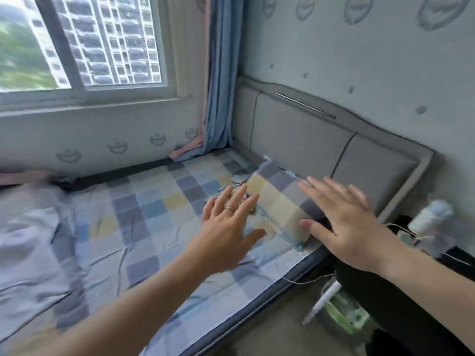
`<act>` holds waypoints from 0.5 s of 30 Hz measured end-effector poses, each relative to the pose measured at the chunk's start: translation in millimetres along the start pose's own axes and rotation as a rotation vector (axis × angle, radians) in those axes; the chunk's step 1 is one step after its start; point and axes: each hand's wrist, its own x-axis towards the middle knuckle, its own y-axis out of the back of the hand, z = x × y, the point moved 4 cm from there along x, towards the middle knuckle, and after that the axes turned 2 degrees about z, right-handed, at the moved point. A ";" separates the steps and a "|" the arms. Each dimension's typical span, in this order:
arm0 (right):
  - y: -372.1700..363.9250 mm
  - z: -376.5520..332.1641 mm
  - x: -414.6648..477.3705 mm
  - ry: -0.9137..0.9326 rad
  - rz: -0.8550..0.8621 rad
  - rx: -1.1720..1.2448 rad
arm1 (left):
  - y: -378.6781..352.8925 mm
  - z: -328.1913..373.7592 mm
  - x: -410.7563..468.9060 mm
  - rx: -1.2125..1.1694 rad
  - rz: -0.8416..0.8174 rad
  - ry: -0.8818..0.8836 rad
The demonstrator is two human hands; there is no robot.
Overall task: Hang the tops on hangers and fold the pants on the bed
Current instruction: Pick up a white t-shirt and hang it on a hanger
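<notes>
The bed (144, 227) with a checked blue, grey and yellow sheet fills the middle of the view. A checked pillow (280, 201) lies against the grey padded headboard (303, 140). My left hand (228, 227), a ring on one finger, is spread flat over the sheet just left of the pillow. My right hand (341, 222) is spread over the pillow's right end. Both hands hold nothing. I see no tops, pants or hangers. A rumpled grey fabric (28, 242) lies at the bed's left; the picture is too blurred to tell what it is.
A window (84, 42) and a blue curtain (221, 73) stand behind the bed. To the right of the bed is a dark nightstand (401, 299) with a white bottle (431, 214) and cables. A green-lined bin (341, 312) sits on the floor beside it.
</notes>
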 end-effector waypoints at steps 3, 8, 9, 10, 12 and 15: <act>-50.5 -7.1 61.0 0.080 -0.062 0.073 | -18.7 -57.7 -4.2 0.051 -0.026 0.140; -128.4 -22.0 156.2 0.200 -0.175 0.209 | -40.2 -138.7 -6.0 0.076 -0.076 0.424; -145.1 -27.2 172.2 0.228 -0.204 0.236 | -43.6 -153.0 -9.6 0.064 -0.077 0.495; -161.9 -33.6 187.3 0.259 -0.234 0.263 | -46.7 -166.9 -14.2 0.058 -0.083 0.563; -196.4 -50.9 214.3 0.327 -0.292 0.311 | -52.2 -192.5 -26.1 0.075 -0.103 0.686; -244.2 -86.3 245.4 0.412 -0.371 0.373 | -54.0 -225.3 -53.4 0.095 -0.111 0.858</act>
